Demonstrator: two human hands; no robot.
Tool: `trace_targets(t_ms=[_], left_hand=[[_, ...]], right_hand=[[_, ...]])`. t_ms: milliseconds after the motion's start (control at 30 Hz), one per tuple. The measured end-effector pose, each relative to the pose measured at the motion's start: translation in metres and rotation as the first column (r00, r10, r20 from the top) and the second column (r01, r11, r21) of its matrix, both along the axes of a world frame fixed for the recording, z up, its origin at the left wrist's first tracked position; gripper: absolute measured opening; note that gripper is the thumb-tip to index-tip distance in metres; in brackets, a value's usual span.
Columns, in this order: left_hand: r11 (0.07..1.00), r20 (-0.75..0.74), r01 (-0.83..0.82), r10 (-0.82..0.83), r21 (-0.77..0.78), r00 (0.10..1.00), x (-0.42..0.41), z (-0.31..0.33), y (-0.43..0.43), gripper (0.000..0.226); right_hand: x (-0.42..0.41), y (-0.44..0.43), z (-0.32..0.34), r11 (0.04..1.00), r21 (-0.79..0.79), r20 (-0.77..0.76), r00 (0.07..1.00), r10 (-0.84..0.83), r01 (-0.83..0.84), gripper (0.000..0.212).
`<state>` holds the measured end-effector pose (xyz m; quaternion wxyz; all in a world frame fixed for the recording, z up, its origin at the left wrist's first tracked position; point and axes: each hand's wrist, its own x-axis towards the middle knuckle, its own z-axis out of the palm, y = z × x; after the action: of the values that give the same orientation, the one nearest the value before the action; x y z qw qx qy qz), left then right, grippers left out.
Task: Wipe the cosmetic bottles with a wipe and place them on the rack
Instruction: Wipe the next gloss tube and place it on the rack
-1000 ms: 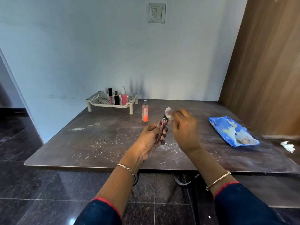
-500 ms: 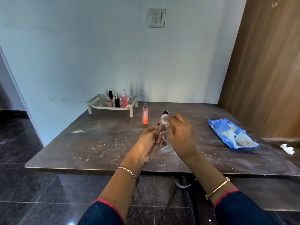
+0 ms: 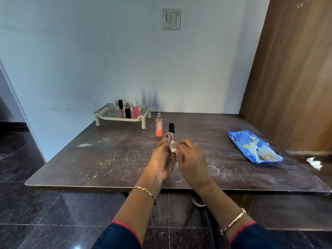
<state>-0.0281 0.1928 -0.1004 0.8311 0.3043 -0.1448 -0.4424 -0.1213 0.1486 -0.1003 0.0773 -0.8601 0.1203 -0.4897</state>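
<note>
Dark brown laminate made up the table [image 3: 107,159], dusted with white specks beneath the fingers. Beyond the fingertips and to their left, the cream rack [image 3: 102,114] was seen at the far edge, with three bottles already stood upright on it: a black-capped pink tube [image 3: 120,109], a small black bottle [image 3: 128,113] and a pink pump bottle [image 3: 135,112]. Well to the right of the fingers a blue wipe packet [image 3: 255,150] was laid flat. The left hand [image 3: 161,159] was curled round the lower part of a slim black-capped bottle [image 3: 172,129], held upright above the table with its cap clear above the fingers. The right hand [image 3: 192,162] was closed in a pinch on a small white wipe [image 3: 173,149], pressed against the bottle's body just beside the left fingers. Just beyond the fingertips an orange spray bottle [image 3: 159,127] was left standing on the table, not yet racked, and far to the right a crumpled white scrap [image 3: 314,162] was left lying. Wiping of the held bottle was judged to be the step in hand. Next, it would need to be carried forward and left, past the spray bottle, and set upright beside the three without their being knocked
</note>
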Motion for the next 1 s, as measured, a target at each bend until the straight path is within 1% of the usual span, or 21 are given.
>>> trace_targets(t_ms=[67,167,267,333,433,500,567,633,700,767,800,833,867,933,1000], left_hand=[[0.999,0.022,0.029,-0.029,-0.037,0.999,-0.002,0.004,0.002,0.017],[0.998,0.077,0.053,-0.051,-0.021,0.996,-0.002,0.006,0.004,0.023],[0.998,0.113,0.067,-0.066,0.002,0.991,0.001,0.001,0.007,0.017],[0.998,0.112,0.066,-0.064,-0.019,0.992,0.004,0.001,0.009,0.020],[0.993,0.042,0.045,-0.041,-0.107,0.998,0.014,0.005,0.013,0.020],[0.993,-0.006,-0.005,0.004,-0.120,1.000,0.025,0.009,0.016,0.023],[0.993,0.019,-0.102,0.103,-0.054,0.994,0.036,0.015,0.020,0.021],[0.976,0.113,-0.214,0.208,0.043,0.971,0.051,0.020,0.023,0.017],[0.944,0.201,-0.307,0.280,0.122,0.939,0.073,0.026,0.028,0.016],[0.907,0.270,-0.381,0.328,0.179,0.906,0.099,0.033,0.036,0.010],[0.881,0.327,-0.428,0.352,0.199,0.877,0.114,0.037,0.040,0.008],[0.846,0.402,-0.483,0.371,0.225,0.837,0.130,0.041,0.045,0.013],[0.803,0.502,-0.542,0.371,0.248,0.781,0.145,0.046,0.049,0.018],[0.711,0.675,-0.656,0.356,0.253,0.646,0.177,0.056,0.056,0.020],[0.615,0.787,-0.752,0.332,0.237,0.520,0.211,0.063,0.058,0.021]], right_hand=[[0.007,-0.003,0.013,1.000,0.026,0.032,0.999,-0.014,0.014,0.035],[0.021,-0.015,0.031,0.995,0.094,0.100,0.994,-0.048,0.039,0.023],[0.031,-0.024,0.042,0.978,0.204,0.147,0.987,-0.067,0.036,0.028],[0.034,-0.022,0.040,0.972,0.236,0.129,0.991,-0.046,0.015,0.026],[0.037,-0.010,0.026,0.950,0.301,0.065,0.996,0.063,-0.080,0.025],[0.038,-0.006,0.019,0.898,0.402,0.037,0.983,0.177,-0.177,0.024],[0.039,-0.007,0.017,0.844,0.477,-0.028,0.955,0.294,-0.246,0.023],[0.043,-0.011,0.016,0.801,0.531,-0.123,0.909,0.397,-0.278,0.023],[0.054,-0.017,0.012,0.796,0.543,-0.178,0.889,0.421,-0.268,0.022],[0.069,-0.021,0.009,0.790,0.559,-0.179,0.893,0.412,-0.253,0.023],[0.078,-0.022,0.008,0.784,0.567,-0.172,0.895,0.412,-0.252,0.022],[0.089,-0.022,0.008,0.783,0.567,-0.167,0.896,0.412,-0.255,0.022],[0.100,-0.021,0.009,0.782,0.569,-0.164,0.896,0.412,-0.256,0.021],[0.121,-0.020,0.010,0.777,0.568,-0.165,0.888,0.430,-0.271,0.021],[0.142,-0.021,0.009,0.788,0.547,-0.186,0.878,0.442,-0.281,0.020]])
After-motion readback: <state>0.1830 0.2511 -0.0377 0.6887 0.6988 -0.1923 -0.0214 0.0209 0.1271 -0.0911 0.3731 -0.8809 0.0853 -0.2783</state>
